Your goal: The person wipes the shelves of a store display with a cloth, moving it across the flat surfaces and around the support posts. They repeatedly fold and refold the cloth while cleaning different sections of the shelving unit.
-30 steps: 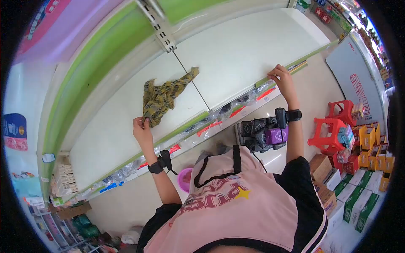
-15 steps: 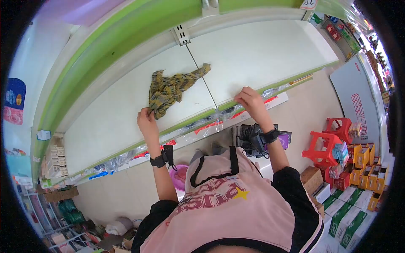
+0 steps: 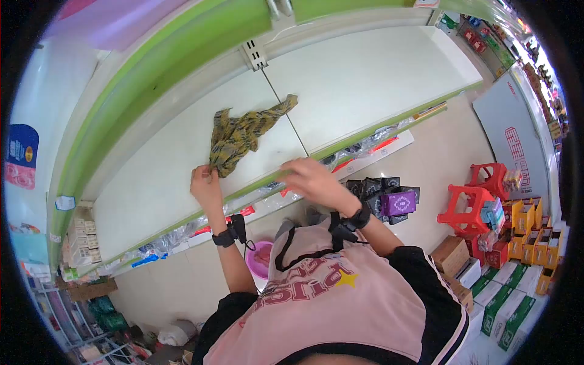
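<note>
A crumpled yellow-and-dark checked cloth (image 3: pixel 240 139) lies on the white shelf (image 3: pixel 365 79), one end stretching toward the seam between the two panels. My left hand (image 3: pixel 205 185) pinches the cloth's near lower corner at the shelf's front. Over the green front edge, to the right of the cloth, is my right hand (image 3: pixel 316 182), slightly blurred. Its fingers point left, stretched out and a little apart, with nothing visible in them and a gap between them and the cloth. Black straps with small devices circle both wrists.
Below the shelf's front edge, plastic-wrapped goods (image 3: pixel 176 228) line a lower ledge. On the floor stand a pink basin (image 3: pixel 260 258), dark packages with a purple box (image 3: pixel 398 204), red stools (image 3: pixel 465 207) and stacked cartons (image 3: pixel 508 304). A large white panel (image 3: pixel 514 134) leans at right.
My right hand has moved left along the shelf's front edge, nearer to the cloth. The left hand keeps its pinch on the corner, and the cloth looks much the same.
</note>
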The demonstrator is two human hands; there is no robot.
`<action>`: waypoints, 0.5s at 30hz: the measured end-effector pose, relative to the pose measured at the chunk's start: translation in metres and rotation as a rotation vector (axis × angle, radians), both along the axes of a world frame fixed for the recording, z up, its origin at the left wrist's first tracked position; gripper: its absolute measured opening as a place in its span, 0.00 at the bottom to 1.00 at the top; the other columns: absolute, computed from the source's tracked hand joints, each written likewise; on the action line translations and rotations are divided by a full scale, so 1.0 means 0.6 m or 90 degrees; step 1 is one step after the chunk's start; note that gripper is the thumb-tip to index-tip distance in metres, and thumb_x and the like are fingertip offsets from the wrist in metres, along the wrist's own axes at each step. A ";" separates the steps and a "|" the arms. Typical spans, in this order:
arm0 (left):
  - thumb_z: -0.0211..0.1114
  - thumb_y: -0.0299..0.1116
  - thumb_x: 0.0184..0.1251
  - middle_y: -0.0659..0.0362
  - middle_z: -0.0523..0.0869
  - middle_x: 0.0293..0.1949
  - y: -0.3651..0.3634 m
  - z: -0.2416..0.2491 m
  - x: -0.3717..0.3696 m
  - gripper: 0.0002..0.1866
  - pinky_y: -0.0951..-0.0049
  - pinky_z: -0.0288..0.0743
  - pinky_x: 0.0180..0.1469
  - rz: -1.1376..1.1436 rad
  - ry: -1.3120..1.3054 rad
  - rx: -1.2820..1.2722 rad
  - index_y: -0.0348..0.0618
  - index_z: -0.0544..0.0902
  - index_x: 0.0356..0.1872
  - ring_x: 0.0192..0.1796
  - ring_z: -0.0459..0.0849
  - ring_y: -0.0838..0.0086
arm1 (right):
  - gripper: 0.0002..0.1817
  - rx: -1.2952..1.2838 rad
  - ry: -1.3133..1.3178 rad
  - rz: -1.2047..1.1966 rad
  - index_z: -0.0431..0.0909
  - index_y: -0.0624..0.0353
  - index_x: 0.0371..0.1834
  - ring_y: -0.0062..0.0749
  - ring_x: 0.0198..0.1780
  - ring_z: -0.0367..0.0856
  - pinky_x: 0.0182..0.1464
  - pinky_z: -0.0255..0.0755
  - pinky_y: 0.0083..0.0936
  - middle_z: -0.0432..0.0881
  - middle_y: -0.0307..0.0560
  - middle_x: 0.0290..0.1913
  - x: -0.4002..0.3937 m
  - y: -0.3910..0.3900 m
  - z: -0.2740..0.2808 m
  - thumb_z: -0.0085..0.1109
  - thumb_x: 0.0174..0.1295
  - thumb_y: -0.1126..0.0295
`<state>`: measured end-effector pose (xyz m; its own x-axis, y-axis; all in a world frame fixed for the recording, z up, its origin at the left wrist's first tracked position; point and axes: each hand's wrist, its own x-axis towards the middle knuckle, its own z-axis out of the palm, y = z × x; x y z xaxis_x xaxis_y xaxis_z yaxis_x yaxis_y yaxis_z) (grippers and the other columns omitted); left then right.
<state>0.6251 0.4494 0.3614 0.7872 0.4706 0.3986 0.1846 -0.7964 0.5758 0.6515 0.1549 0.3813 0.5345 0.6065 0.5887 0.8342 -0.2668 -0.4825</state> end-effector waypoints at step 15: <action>0.64 0.23 0.53 0.53 0.76 0.49 -0.033 0.101 -0.058 0.18 0.60 0.64 0.57 -0.140 -0.038 0.209 0.43 0.78 0.47 0.54 0.73 0.57 | 0.10 0.061 0.049 0.115 0.80 0.52 0.39 0.35 0.41 0.74 0.46 0.65 0.31 0.77 0.39 0.42 0.037 0.114 0.030 0.60 0.53 0.76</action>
<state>0.5900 0.4294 0.4218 0.8259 0.1326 0.5480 -0.0376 -0.9569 0.2881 0.6735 0.2233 0.3992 0.4672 0.6397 0.6104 0.8243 -0.0653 -0.5624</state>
